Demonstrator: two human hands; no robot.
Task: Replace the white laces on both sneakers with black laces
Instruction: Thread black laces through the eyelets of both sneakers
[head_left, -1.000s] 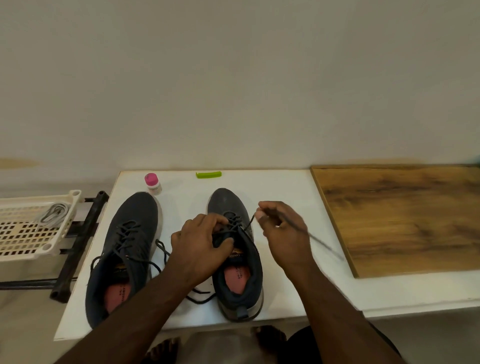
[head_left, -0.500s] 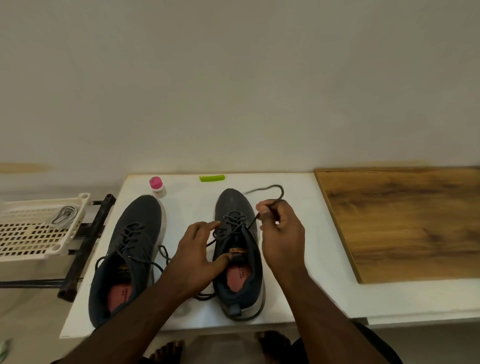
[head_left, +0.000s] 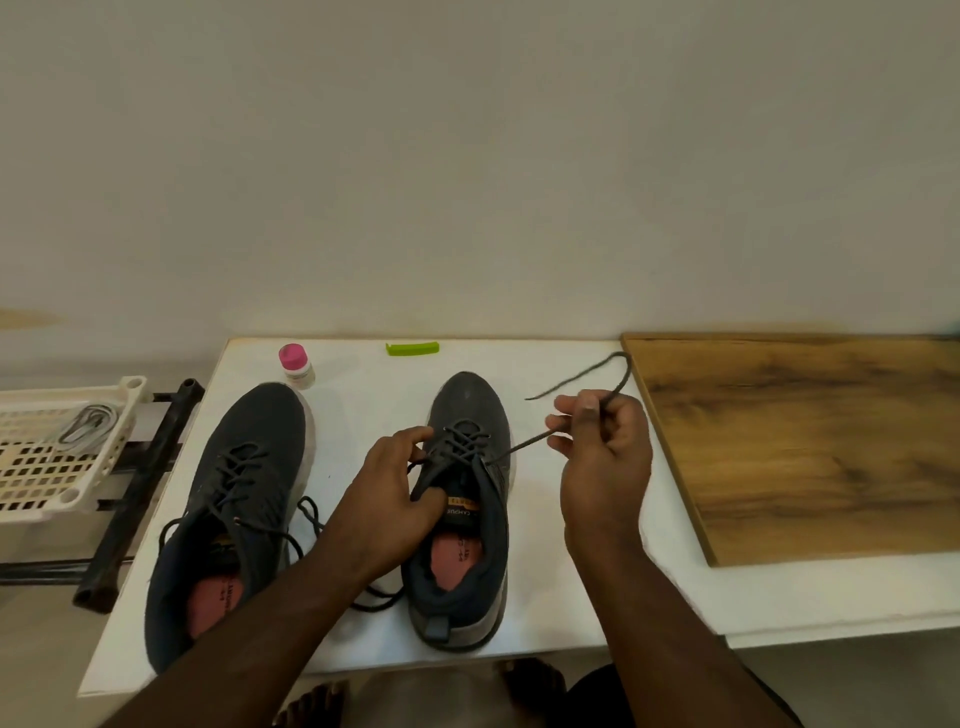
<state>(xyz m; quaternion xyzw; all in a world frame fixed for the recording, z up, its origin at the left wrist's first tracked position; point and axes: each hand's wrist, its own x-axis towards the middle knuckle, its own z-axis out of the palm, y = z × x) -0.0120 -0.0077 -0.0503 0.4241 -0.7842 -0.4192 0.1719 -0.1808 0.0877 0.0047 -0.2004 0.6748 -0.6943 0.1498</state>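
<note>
Black lace (head_left: 519, 451) pinched in raised right hand (head_left: 602, 457).

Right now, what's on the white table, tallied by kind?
Sneakers: 2
Pink-capped bottle: 1
Green clip: 1
Wooden board: 1
Total: 5

white table (head_left: 545, 597) | two sneakers (head_left: 234, 493) (dark), bottle (head_left: 295, 365), green clip (head_left: 412, 347), wooden board (head_left: 810, 441)
</note>
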